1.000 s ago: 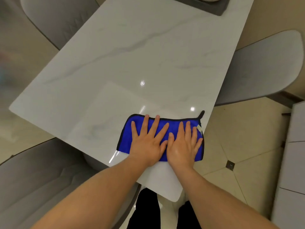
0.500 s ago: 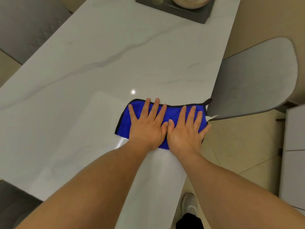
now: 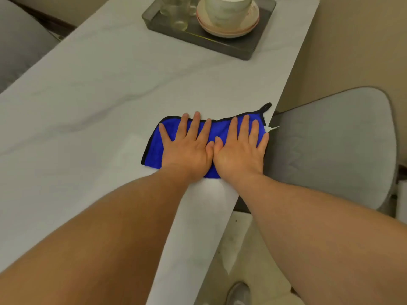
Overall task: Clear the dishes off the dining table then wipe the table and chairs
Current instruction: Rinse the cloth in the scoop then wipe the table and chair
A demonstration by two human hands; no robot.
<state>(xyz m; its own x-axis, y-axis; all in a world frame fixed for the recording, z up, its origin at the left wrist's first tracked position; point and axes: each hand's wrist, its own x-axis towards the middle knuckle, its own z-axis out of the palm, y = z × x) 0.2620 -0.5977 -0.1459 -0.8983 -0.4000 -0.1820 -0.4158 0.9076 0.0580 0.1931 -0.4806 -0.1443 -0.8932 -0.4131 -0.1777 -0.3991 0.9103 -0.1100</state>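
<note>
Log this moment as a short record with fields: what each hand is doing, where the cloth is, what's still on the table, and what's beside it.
left hand: left hand flat, fingers spread, pressing on the blue cloth
right hand: right hand flat beside it, thumbs touching, also pressing the cloth
cloth position: on the marble table, at its right edge
still on table: dark tray at the far end, holding stacked bowls and clear glasses
beside table: grey chair to the right

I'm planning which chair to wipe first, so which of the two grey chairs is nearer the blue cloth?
The grey chair on the right: the blue cloth reaches the table edge beside it. The other chair stands across the table, far left.
</note>
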